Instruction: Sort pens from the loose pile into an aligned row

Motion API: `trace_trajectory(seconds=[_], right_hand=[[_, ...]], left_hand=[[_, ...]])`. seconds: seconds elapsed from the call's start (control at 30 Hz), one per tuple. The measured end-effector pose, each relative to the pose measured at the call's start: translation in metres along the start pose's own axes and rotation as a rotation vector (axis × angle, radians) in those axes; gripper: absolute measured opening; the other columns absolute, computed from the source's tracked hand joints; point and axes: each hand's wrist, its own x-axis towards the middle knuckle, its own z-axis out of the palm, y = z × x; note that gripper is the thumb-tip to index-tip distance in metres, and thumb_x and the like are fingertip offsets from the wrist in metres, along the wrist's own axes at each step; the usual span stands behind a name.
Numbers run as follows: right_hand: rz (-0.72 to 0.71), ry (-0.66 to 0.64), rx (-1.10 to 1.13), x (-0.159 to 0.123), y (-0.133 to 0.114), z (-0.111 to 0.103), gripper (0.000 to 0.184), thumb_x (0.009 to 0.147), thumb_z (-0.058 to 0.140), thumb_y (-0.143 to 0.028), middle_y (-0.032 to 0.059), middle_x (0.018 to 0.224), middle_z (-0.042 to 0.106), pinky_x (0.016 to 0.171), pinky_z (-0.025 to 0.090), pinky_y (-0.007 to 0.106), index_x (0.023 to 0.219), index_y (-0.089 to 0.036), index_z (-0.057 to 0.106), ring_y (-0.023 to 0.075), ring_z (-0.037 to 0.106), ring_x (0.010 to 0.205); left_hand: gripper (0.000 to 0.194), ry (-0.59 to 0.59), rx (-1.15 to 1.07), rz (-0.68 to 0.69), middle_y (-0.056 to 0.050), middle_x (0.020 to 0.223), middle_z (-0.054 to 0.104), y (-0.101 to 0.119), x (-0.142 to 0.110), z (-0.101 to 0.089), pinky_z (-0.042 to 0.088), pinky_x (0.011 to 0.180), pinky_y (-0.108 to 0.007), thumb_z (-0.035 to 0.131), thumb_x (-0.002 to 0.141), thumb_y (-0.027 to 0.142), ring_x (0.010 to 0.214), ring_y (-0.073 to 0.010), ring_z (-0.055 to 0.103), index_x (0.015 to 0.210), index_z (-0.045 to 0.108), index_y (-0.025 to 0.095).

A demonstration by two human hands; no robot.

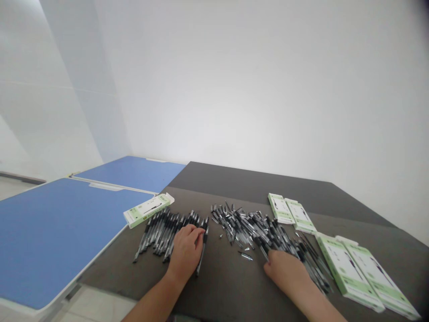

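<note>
Many clear-barrelled pens with black grips lie on the dark table. My left hand (187, 249) rests at the right end of a row of pens (161, 232), its fingers curled and closed about a pen (202, 250) that slants beside the thumb. My right hand (287, 267) is at the near edge of a jumbled pile (258, 226) of pens and pen parts. Its fingers are closed on a pen (263, 248) whose end sticks out; the fingertips are partly hidden. Small loose parts (246, 256) lie between the hands.
A green-and-white pen box (149, 210) lies behind the row at left. Two smaller-looking boxes (280, 208) sit behind the pile, and two larger-looking ones (348, 273) at right. Thin dark refills (311, 246) lie beside them. Blue-topped tables (67, 237) adjoin at left; a white wall stands behind.
</note>
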Motion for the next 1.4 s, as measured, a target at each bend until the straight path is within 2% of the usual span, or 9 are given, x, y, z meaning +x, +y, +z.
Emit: trace_trajectory(seconds=[0.1,0.27,0.4,0.67,0.87,1.13,1.2,1.27,1.4], right_hand=[[-0.006,0.004,0.064,0.003,0.002,-0.010,0.024,0.076,0.044,-0.020,0.0147,0.081,0.071,0.064,0.044,0.033,0.076,-0.015,0.067,0.0285,0.067,0.080],[0.052,0.098,0.108,0.011,0.008,-0.020,0.028,0.082,0.039,-0.026,0.0119,0.075,0.071,0.061,0.042,0.030,0.074,-0.017,0.065,0.0258,0.067,0.076],[0.049,0.151,0.036,0.013,0.007,-0.011,0.029,0.085,0.039,-0.022,0.0128,0.078,0.071,0.061,0.043,0.030,0.078,-0.016,0.066,0.0260,0.067,0.075],[-0.030,0.130,-0.028,0.010,-0.005,0.010,0.027,0.086,0.040,-0.015,0.0163,0.084,0.070,0.064,0.046,0.031,0.083,-0.012,0.067,0.0268,0.068,0.078],[-0.019,0.116,-0.014,0.012,-0.009,0.010,0.029,0.082,0.039,-0.006,0.0183,0.085,0.070,0.068,0.045,0.030,0.083,-0.010,0.067,0.0258,0.067,0.082],[0.000,0.071,0.023,0.014,-0.003,0.006,0.025,0.080,0.043,-0.015,0.0169,0.084,0.070,0.064,0.043,0.030,0.080,-0.012,0.068,0.0272,0.066,0.081],[-0.016,0.078,0.083,0.013,-0.003,-0.001,0.024,0.080,0.043,-0.019,0.0140,0.080,0.070,0.061,0.041,0.029,0.076,-0.014,0.067,0.0257,0.066,0.077],[-0.072,0.082,0.237,0.011,-0.006,-0.011,0.023,0.078,0.044,-0.021,0.0088,0.071,0.069,0.059,0.038,0.026,0.069,-0.016,0.065,0.0214,0.064,0.069],[-0.261,-0.018,0.682,0.006,-0.022,-0.033,0.020,0.075,0.045,-0.022,-0.0024,0.053,0.056,0.051,0.032,0.020,0.060,-0.018,0.058,0.0124,0.053,0.054]], left_hand=[[0.021,-0.009,-0.001,0.001,-0.006,0.086,0.059,0.001,0.000,0.000,0.042,0.076,-0.035,0.044,0.084,0.019,0.082,-0.0198,0.055,0.089,0.064,0.020],[0.021,-0.014,-0.006,0.003,-0.006,0.086,0.059,0.001,0.000,0.000,0.042,0.077,-0.035,0.044,0.084,0.020,0.083,-0.0200,0.055,0.090,0.064,0.020],[0.021,-0.016,-0.010,0.005,-0.006,0.086,0.059,0.001,0.000,0.001,0.043,0.077,-0.035,0.044,0.084,0.020,0.083,-0.0201,0.055,0.089,0.065,0.020],[0.021,-0.020,-0.005,0.016,-0.006,0.087,0.059,0.002,0.000,0.000,0.043,0.078,-0.035,0.044,0.084,0.019,0.083,-0.0203,0.055,0.090,0.063,0.020],[0.021,-0.015,-0.007,0.021,-0.005,0.086,0.059,0.002,-0.001,0.001,0.043,0.077,-0.035,0.045,0.083,0.018,0.083,-0.0201,0.056,0.090,0.064,0.021],[0.021,-0.007,-0.035,0.008,-0.006,0.086,0.060,0.000,-0.002,0.000,0.043,0.078,-0.036,0.044,0.084,0.021,0.083,-0.0208,0.056,0.090,0.064,0.021],[0.022,-0.003,-0.106,-0.001,-0.007,0.088,0.061,0.002,-0.001,-0.002,0.044,0.079,-0.036,0.044,0.085,0.023,0.085,-0.0212,0.057,0.093,0.064,0.021],[0.025,-0.026,-0.244,-0.022,-0.007,0.091,0.062,0.009,0.003,-0.004,0.043,0.082,-0.035,0.043,0.085,0.025,0.088,-0.0209,0.057,0.096,0.065,0.021],[0.029,-0.205,-0.611,-0.204,-0.004,0.087,0.067,0.033,0.018,-0.004,0.045,0.076,-0.030,0.044,0.084,0.036,0.081,-0.0186,0.059,0.095,0.066,0.020]])
